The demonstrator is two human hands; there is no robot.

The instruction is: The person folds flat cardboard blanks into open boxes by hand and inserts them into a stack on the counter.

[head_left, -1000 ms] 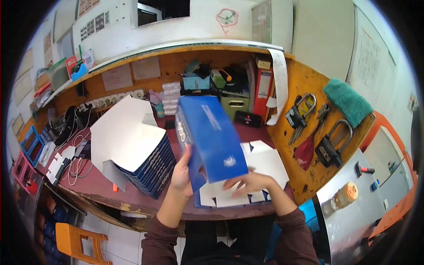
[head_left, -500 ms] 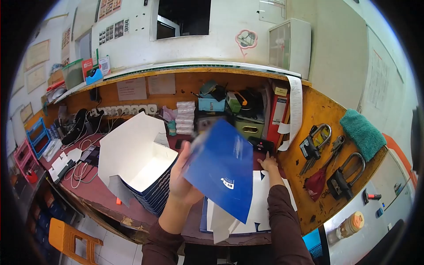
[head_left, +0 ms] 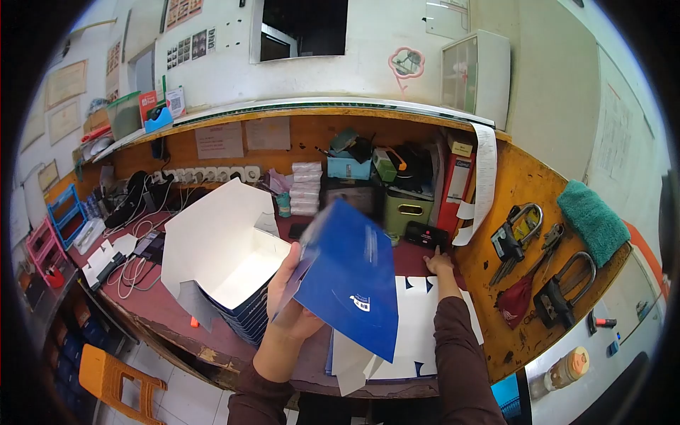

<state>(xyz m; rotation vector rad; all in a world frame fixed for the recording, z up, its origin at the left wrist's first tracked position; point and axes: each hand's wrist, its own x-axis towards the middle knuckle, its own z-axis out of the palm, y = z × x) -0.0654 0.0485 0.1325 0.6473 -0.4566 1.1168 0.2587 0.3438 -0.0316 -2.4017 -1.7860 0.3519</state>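
Note:
My left hand (head_left: 292,310) grips a blue printed cardboard carton (head_left: 358,273) by its left side. The carton is tilted in front of me, with white inner flaps hanging below it. My right hand (head_left: 440,263) reaches to the back right of the desk, fingers stretched out at the lower edge of a black handheld device (head_left: 426,234); whether they press it is too small to tell. Flat white cardboard sheets (head_left: 414,329) with blue edges lie under my right forearm. A nested stack of blue boxes (head_left: 237,315) stands to the left, its top one white inside with raised flaps.
Behind are wrapped white packs (head_left: 306,188), a green box (head_left: 408,212) and a red binder (head_left: 454,185). Padlocks (head_left: 517,234) and a teal towel (head_left: 592,223) are on the wooden side panel. Cables (head_left: 134,269) cover the left desk. An orange stool (head_left: 117,379) stands below.
The carton in my left hand has shifted slightly left and turned, showing more of its side. My right hand remains by the black device. The whole view has shifted a little.

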